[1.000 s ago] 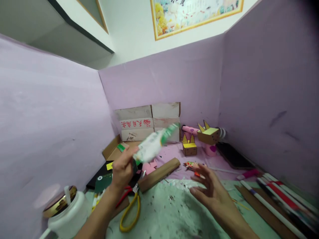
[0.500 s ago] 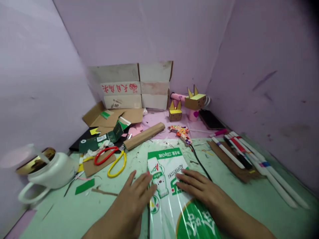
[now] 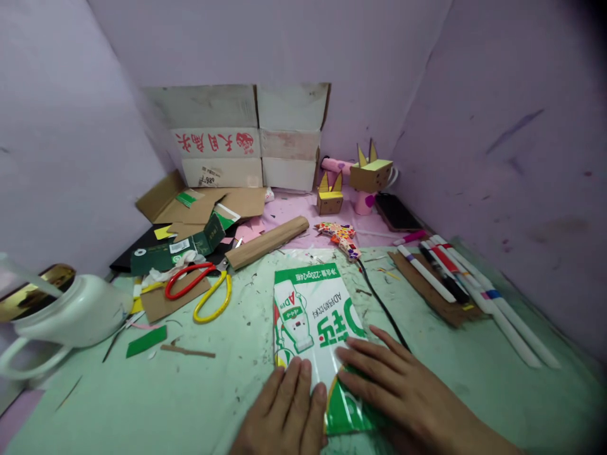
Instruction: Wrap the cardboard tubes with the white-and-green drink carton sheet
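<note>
A flat printed carton panel (image 3: 308, 303), white and green with a cartoon bottle on it, lies on the green tabletop in front of me. The fingers of my left hand (image 3: 287, 404), outstretched and side by side, rest on its near left part. On the right side my right hand (image 3: 384, 379) lies with fingers spread over the panel. Both palms face down, and neither hand grasps anything. Part of the panel's near end is hidden under my hands. Just past its far right corner lies a glue gun with a colourful pattern (image 3: 346, 243), its black cord running down beside the panel.
Red-and-yellow-handled scissors (image 3: 213, 303), a brown cardboard tube (image 3: 268, 242) and cardboard scraps (image 3: 165, 297) lie left. A white pot (image 3: 76, 316) stands at far left. Markers (image 3: 502, 316) and a phone (image 3: 397, 212) lie right. Small cardboard animal figures (image 3: 330, 201) stand behind.
My hands have slid toward the panel's near end, uncovering more of the print. The camera view has tipped down slightly. The surrounding objects have stayed in place.
</note>
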A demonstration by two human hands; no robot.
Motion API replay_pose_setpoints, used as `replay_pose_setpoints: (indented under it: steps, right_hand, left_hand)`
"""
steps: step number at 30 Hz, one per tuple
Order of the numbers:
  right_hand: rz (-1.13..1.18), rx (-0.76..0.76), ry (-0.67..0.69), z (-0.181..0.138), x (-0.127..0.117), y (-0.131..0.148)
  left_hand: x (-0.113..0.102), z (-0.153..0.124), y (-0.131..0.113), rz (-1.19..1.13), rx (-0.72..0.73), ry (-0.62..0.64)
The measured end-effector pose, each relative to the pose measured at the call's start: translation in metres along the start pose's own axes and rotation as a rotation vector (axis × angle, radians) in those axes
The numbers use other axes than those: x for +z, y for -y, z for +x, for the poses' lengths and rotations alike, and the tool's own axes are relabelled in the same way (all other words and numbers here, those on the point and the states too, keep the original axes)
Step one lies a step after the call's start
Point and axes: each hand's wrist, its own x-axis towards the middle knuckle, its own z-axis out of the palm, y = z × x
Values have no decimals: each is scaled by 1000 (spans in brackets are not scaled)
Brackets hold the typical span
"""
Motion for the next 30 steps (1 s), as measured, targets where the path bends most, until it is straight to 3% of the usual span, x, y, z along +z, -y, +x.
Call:
replay_pose_setpoints:
  steps: [2, 9, 14, 19, 23, 27, 30]
  right_hand:
    - [-47, -58, -35, -1, 2, 8]
    - [51, -53, -115, 4, 15, 12]
    - [252, 37, -177, 7, 18, 9]
    - [431, 331, -96, 16, 8, 13]
    - [502, 591, 79, 35, -8, 10]
    - [651, 850, 240, 62, -20, -11]
    - [833, 909, 338, 79, -19, -33]
  left_hand:
    - [-2, 1, 0, -7, 42, -21]
    - [-9, 12, 8, -138, 90, 0]
    - [-9, 22, 12, -308, -99, -68]
    - [-15, 29, 18, -539, -303, 155]
    - [-16, 38, 28, -656, -476, 405]
    - [-3, 56, 50, -930, -911, 720]
    - [13, 67, 67, -1081, -1052, 832]
